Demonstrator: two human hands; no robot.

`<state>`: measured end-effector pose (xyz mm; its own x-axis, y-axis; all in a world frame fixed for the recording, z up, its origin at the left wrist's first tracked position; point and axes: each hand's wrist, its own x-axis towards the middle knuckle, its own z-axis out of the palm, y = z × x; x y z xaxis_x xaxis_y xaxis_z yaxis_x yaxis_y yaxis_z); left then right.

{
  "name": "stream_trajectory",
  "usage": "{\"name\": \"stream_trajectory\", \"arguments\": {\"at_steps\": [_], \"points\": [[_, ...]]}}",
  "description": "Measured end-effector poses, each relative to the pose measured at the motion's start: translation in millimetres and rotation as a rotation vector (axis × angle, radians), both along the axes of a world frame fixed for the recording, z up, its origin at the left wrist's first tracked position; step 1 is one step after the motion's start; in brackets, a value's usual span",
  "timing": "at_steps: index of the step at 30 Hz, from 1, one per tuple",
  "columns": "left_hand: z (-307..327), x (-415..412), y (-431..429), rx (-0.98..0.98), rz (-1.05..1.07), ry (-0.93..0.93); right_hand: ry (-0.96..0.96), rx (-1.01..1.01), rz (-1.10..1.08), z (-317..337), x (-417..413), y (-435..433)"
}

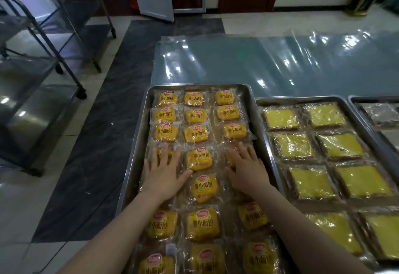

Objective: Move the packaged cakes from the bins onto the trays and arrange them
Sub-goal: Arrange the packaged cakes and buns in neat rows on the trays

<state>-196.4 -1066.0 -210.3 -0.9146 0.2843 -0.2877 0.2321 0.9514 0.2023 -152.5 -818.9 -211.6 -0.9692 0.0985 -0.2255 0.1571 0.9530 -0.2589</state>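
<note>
Far left of the hands: steel wheeled rack (38, 79) on the tiled floor, not in use.

Under both hands: rectangular steel tray (138, 144) lying on the floor, its far end on a clear plastic sheet (280, 64). It holds small orange cakes in clear wrappers with red-and-yellow labels (199, 159), three columns, rows running from beyond the fingertips back to below the forearms. No gap visible in the grid.

Left hand (164, 171): flat, fingers spread, pressing on a packet in the left column. Nothing gripped.

Right hand (246, 170): flat, fingers spread, resting on a packet in the right column. Nothing gripped. One middle-column cake lies between the two hands.

Right of the right hand: second steel tray (302, 99), touching the first, two columns of flat yellow square cakes in clear film (293, 146), also filled as far as seen.

Further right: edge of a third steel tray (354, 101), with pale clear packets (380, 114); contents unclear, mostly cut off.

No bins in view.

Judgement: transfer to the two nearer trays looks complete; current step is levelling and straightening rows. Third tray's status cannot be told.
</note>
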Motion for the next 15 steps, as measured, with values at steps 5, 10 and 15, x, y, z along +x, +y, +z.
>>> {"name": "stream_trajectory", "arguments": {"at_steps": [5, 10, 15], "points": [[-2, 11, 8, -0.026, 0.017, -0.013, 0.126, 0.014, -0.011, 4, -5, -17], [2, 12, 17, -0.051, 0.041, -0.014, 0.067, -0.026, 0.363, 5, -22, -50], [5, 12, 18, -0.064, 0.114, -0.004, -0.027, -0.062, 0.277, -5, -19, -58]]}}
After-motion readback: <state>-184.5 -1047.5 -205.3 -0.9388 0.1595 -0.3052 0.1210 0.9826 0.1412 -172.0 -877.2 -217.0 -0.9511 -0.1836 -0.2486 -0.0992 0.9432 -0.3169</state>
